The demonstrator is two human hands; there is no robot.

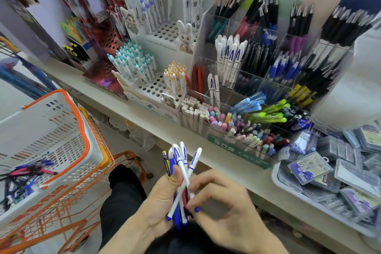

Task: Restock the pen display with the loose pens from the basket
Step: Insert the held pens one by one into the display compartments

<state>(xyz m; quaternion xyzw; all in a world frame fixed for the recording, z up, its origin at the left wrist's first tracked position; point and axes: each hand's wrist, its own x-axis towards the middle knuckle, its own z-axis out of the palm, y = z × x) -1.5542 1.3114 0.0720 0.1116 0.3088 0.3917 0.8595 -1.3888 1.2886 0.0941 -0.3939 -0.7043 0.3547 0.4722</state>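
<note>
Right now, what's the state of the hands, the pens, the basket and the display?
Left hand: grips a bundle of pens.
Right hand: pinches one white pen in the bundle.
Bundle of pens: fanned out, unsorted.
Basket: loose pens lie inside.
Pen display: compartments partly filled.

Left hand curled in a grip — right hand pinching alongside, fingers bent.

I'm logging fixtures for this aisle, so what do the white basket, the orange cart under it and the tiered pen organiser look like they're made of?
Basket: looks like moulded matte plastic, white slotted walls with an orange rim.
Cart: thin orange wire grid, probably coated metal.
Pen organiser: clear glossy acrylic or similar plastic; pens show through its walls and dividers.
</note>
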